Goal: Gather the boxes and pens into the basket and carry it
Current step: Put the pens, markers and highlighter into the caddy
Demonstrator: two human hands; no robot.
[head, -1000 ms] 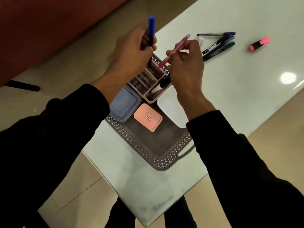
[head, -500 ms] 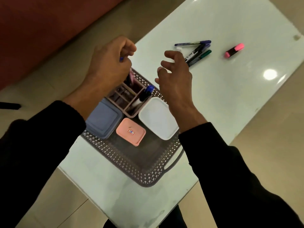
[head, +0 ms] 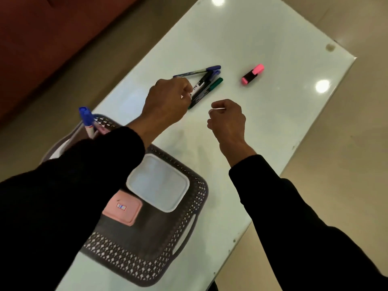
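Observation:
A dark perforated basket (head: pixel 147 269) sits on the near left of the white table (head: pixel 262 34). Inside lie a white box (head: pixel 159 183) and a pink box (head: pixel 123 207); my left sleeve hides the rest. Behind the sleeve, a blue-capped marker (head: pixel 86 118) stands at the basket's far end. A blue pen (head: pixel 199 70), black pens (head: pixel 202 82) and a green pen (head: pixel 214 84) lie bunched mid-table. My left hand (head: pixel 168 101) has its fingers closed over the black pens' near ends. My right hand (head: pixel 227 118) hovers beside it, curled, holding nothing. A pink highlighter (head: pixel 253 74) lies alone farther right.
The table's right edge (head: pixel 294 156) runs diagonally, with beige floor (head: pixel 336 185) beyond it. A red-brown piece of furniture (head: pixel 42 28) fills the top left.
Both hands left the pen holder in the basket, where the blue and pink pens now stand, and moved across the table to the loose pens. The view shifted towards the basket.

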